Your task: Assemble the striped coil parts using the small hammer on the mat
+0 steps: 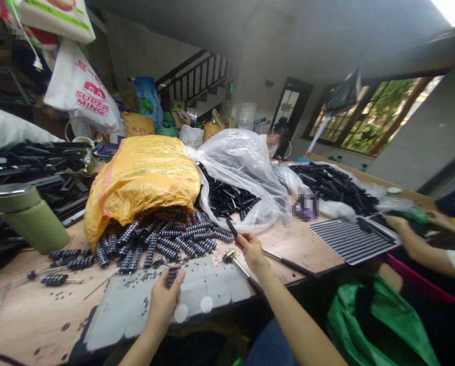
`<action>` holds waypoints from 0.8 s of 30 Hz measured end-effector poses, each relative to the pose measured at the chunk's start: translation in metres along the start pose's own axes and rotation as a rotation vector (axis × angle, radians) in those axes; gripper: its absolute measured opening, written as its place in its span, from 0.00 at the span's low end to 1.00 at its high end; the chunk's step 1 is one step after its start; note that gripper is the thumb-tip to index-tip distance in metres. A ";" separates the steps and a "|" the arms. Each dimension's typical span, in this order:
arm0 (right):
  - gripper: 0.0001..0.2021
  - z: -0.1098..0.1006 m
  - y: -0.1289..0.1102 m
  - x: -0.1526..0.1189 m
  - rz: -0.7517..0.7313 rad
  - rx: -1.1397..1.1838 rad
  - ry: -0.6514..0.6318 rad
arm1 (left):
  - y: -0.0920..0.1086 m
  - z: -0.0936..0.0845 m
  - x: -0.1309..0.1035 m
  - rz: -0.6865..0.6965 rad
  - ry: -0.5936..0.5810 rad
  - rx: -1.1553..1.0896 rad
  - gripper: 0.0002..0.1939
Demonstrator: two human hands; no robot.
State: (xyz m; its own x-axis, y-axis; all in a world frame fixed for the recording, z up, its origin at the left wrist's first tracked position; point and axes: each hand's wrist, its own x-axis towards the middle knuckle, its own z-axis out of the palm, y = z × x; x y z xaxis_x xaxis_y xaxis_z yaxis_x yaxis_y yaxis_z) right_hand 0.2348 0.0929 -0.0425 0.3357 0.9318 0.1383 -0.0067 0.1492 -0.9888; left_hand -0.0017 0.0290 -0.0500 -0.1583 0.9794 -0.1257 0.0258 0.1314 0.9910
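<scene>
My left hand point(162, 300) is closed around a black-and-white ridged cylinder point(173, 276), over the grey mat point(116, 305). Between the fingers and thumb of my right hand point(253, 251) is a slim black handle-like stick point(231, 226), its far end near the mouth of a clear plastic bag point(246, 152). Similar black sticks point(227, 195) fill that bag. Just below my right hand lies a hammer point(230, 255) with a yellowish face. Beside it rests a metal rod with a black grip point(296, 268). More ridged cylinders point(166, 239) spill from a yellow sack point(147, 173).
A green flask point(31, 218) stands at left before a heap of black parts point(32, 168). Tiny black bits dot the table. At right, a co-worker's arms point(418, 244) reach over a checked sheet point(353, 239). A green bag point(375, 315) hangs below the table edge.
</scene>
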 end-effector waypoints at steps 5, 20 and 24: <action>0.14 0.019 0.007 -0.103 0.232 0.390 -0.266 | 0.033 0.047 -0.001 -0.215 -0.272 -0.374 0.18; 0.56 0.015 -0.043 -0.106 -0.529 -0.595 -0.605 | 0.038 0.041 -0.020 -0.133 -0.353 -0.318 0.20; 0.54 0.024 -0.046 -0.113 -0.540 -0.504 -0.623 | 0.040 0.045 -0.026 -0.182 -0.315 -0.453 0.16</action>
State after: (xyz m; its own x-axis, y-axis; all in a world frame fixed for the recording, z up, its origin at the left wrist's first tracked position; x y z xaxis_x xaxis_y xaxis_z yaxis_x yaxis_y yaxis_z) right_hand 0.1749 -0.0114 -0.0114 -0.3864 0.8090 0.4429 0.4561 0.5850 -0.6707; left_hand 0.0477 0.0156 -0.0092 0.1825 0.9547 -0.2351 -0.4103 0.2912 0.8642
